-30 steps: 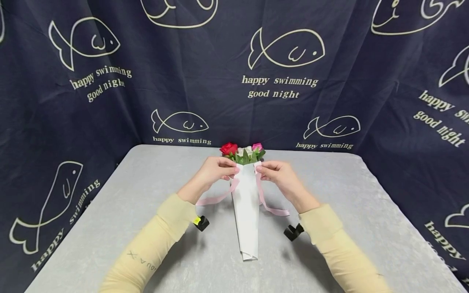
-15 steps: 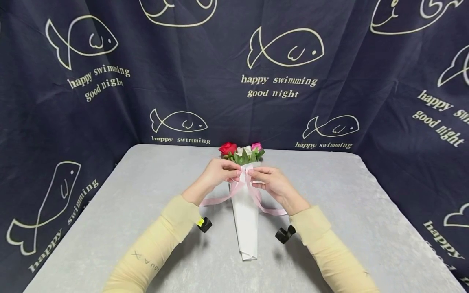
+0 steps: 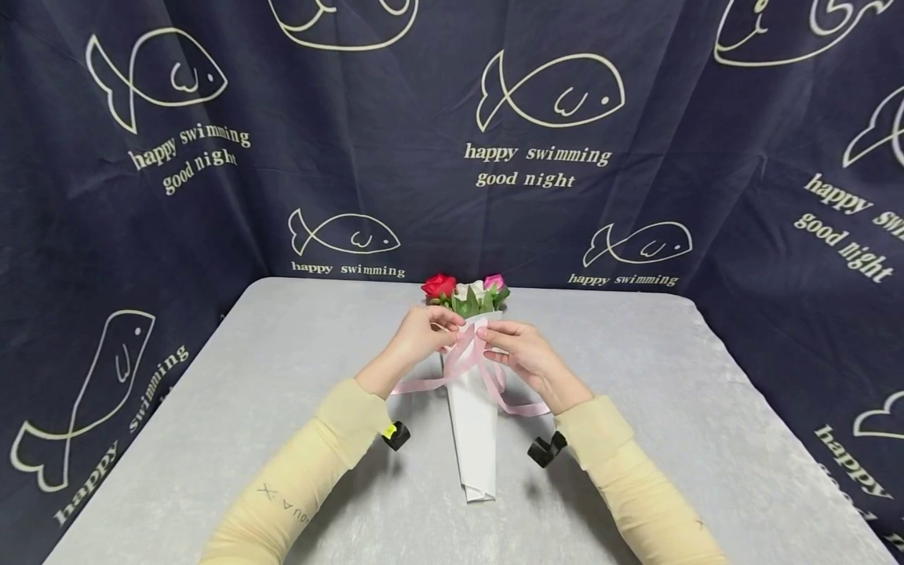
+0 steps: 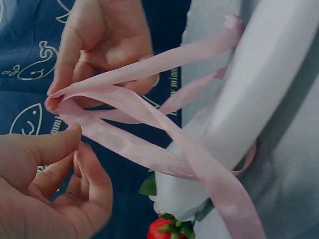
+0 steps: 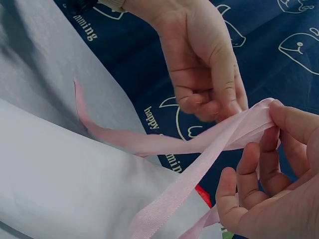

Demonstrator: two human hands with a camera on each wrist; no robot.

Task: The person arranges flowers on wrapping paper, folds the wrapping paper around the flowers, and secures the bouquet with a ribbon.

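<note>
In the head view, a bouquet lies wrapped in white paper. A red rose, a white flower and a pink flower show at its far end. A pink ribbon runs round the wrap and crosses above it, its two tails trailing to either side. My right hand pinches the ribbon between thumb and forefinger, where the strands meet. Just beside that crossing, my left hand has its thumb and fingertips together at the ribbon's edge. The ribbon partly hides the left fingertips in the right wrist view.
The bouquet rests on a grey cloth-covered table. A dark blue curtain with fish drawings hangs behind and at both sides. Black wrist mounts hang below both sleeves.
Both hands have drawn together over the wrap from its two sides, bringing the ribbon strands inward. The strands now cross near the right fingertips. The bouquet has stayed in place.
</note>
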